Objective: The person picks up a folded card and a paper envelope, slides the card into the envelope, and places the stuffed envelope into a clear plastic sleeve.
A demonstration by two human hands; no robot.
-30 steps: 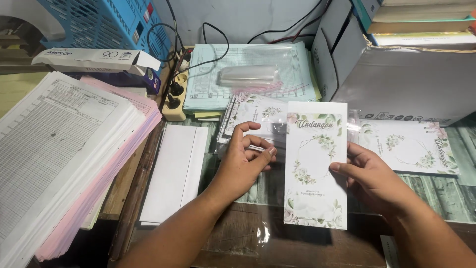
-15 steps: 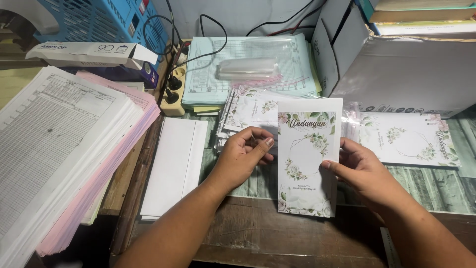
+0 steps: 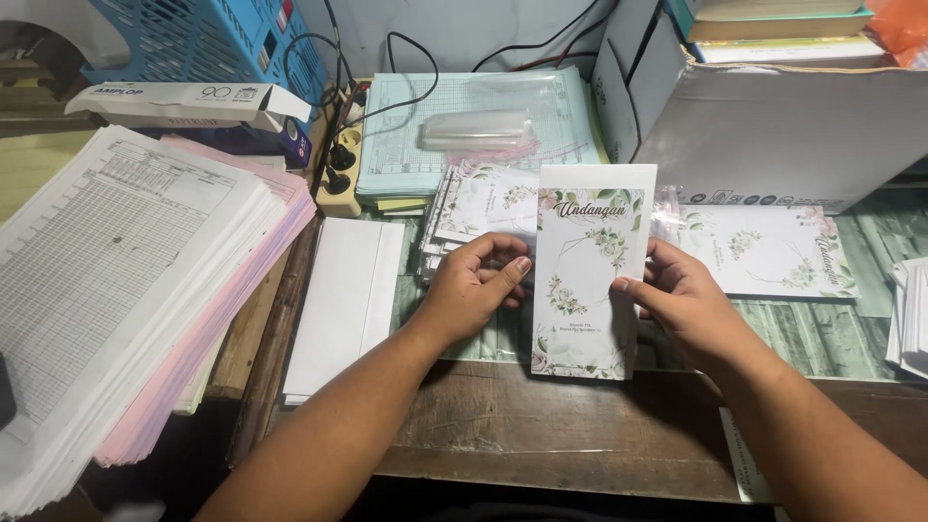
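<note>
Here we hold a tall floral card [image 3: 592, 271] upright between both hands, just above the near part of the wooden desk [image 3: 541, 425]. Its long axis runs away from us, the decorated face toward the camera. Our right hand [image 3: 691, 309] grips the card's right edge, thumb on the front face and fingers behind. Our left hand [image 3: 474, 290] is loosely curled against the left edge, thumb tip touching it; we cannot tell whether it pinches the card or a clear sleeve around it. Both hands sit level with the card's middle, so neither is the nearer.

Directly behind the card lies a fanned stack of matching cards [image 3: 478, 203], with one open floral sheet [image 3: 764, 251] to the right. Left of our left hand a pile of plain white envelopes [image 3: 343, 300] lies flat, well apart from the card. Farther back, a bundle of clear plastic sleeves [image 3: 474, 130] rests on a green ledger pad [image 3: 406, 135]. A large white box [image 3: 793, 135] stands behind on the right. Stacked printed forms [image 3: 106, 290] fill the left side. Nothing stands between the hands and the card.
</note>
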